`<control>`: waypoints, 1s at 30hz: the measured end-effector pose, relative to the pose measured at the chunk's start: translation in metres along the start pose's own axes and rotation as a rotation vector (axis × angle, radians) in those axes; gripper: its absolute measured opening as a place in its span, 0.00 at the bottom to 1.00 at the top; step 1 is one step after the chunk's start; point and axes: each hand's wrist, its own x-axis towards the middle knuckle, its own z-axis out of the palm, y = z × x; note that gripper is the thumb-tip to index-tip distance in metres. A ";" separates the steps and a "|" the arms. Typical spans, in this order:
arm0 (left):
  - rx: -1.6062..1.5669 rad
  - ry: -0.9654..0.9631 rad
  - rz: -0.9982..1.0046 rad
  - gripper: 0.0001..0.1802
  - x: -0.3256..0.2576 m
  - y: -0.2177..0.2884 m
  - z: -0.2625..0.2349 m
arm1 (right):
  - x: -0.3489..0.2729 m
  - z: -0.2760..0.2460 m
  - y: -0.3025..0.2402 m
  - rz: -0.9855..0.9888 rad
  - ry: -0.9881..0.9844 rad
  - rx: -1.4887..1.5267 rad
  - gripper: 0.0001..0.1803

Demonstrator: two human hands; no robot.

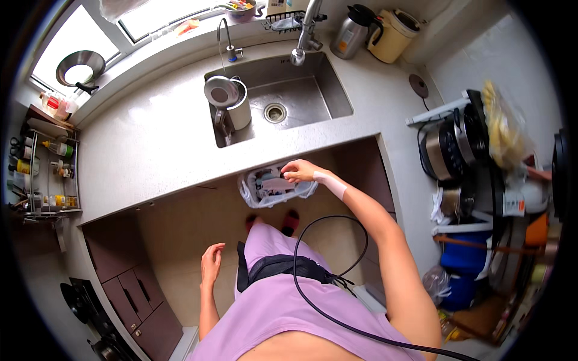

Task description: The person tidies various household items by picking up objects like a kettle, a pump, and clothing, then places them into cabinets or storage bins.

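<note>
Looking down the head view, we have our right hand just over the open plastic bag, near the front edge of the counter. Its fingers bunch close together; we can't tell if they pinch anything. Our left hand hangs loose, nothing in it. We judge the bag light, soft, slippery, tearable; best hold: rim gathered at 2 sides.

contents of the white plastic-lined bin too small to tell, partly behind the right hand, curved chrome faucet cut off at twelve o'clock, long black cable at five, red-and-black slippers near six half hidden by lilac trousers
</note>
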 end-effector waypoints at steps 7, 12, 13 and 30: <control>-0.115 0.338 0.001 0.11 0.132 0.049 0.038 | 0.062 -0.111 -0.104 -0.064 0.463 -0.398 0.15; -0.132 0.432 0.078 0.11 0.224 0.106 0.062 | 0.160 -0.164 -0.160 -0.470 0.629 -0.740 0.12; -0.161 0.455 0.061 0.11 0.236 0.116 0.066 | 0.181 -0.171 -0.172 -0.554 0.666 -0.825 0.13; 0.077 1.192 -0.336 0.06 0.332 0.096 0.091 | 0.357 -0.214 -0.238 -1.059 0.748 -1.583 0.04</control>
